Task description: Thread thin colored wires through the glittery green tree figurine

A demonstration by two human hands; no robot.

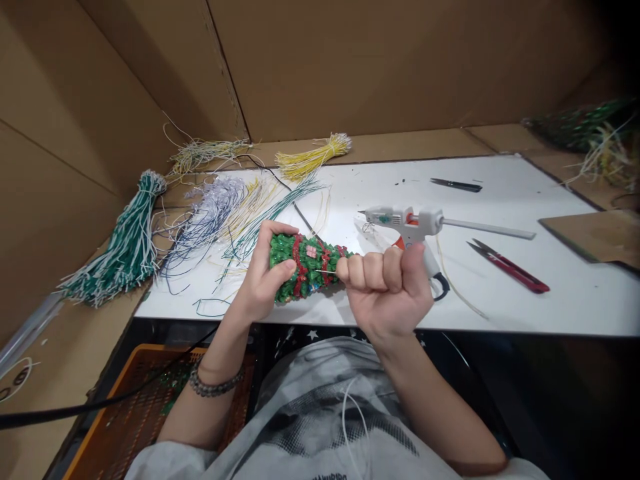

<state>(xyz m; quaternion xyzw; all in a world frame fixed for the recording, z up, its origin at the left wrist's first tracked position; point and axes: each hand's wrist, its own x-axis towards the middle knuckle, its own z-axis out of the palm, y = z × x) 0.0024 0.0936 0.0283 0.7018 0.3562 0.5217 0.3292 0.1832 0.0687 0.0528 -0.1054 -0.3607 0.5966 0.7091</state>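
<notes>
A small green Christmas tree decoration (285, 250) with red garland bands and a pink piece lies on its side above the white board. My left hand (263, 277) is wrapped round its wide end, thumb on the near side. My right hand (387, 287) is closed in a fist at the narrow end. From that fist a thin metal pick (327, 271) points left against the tree's branches; its handle is hidden by my fingers. Just behind the right hand stands a white hot glue gun (425, 223) with a glue stick in its back.
Red thread snips (510, 267) and black snips (456, 185) lie on the white board (565, 293). Bundles of green-white wires (120, 247), yellow wires (315, 157) and dark blue wires (205, 220) lie left and behind. An orange basket (107, 417) is below left. Cardboard walls (400, 67) stand around.
</notes>
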